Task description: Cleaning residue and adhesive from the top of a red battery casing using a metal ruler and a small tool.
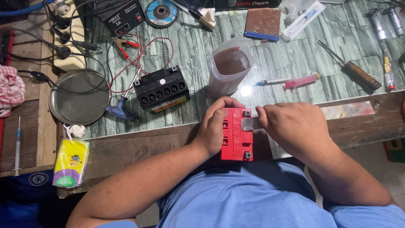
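Observation:
A small red battery point(235, 134) stands at the near edge of the bench, right in front of my body. My left hand point(215, 126) wraps around its left side and far end, holding it steady. My right hand point(291, 124) pinches a flat grey strip point(247, 123) that lies across the battery's top near the far terminal. Two grey terminals show on the battery's right edge, one far and one near.
A black battery point(162, 88) with several open filler holes sits to the left, with red clip leads beside it. Behind stand a plastic jug point(230, 65), syringes point(295, 81), a screwdriver point(352, 67), a round metal tray point(79, 97) and a charger box point(123, 17).

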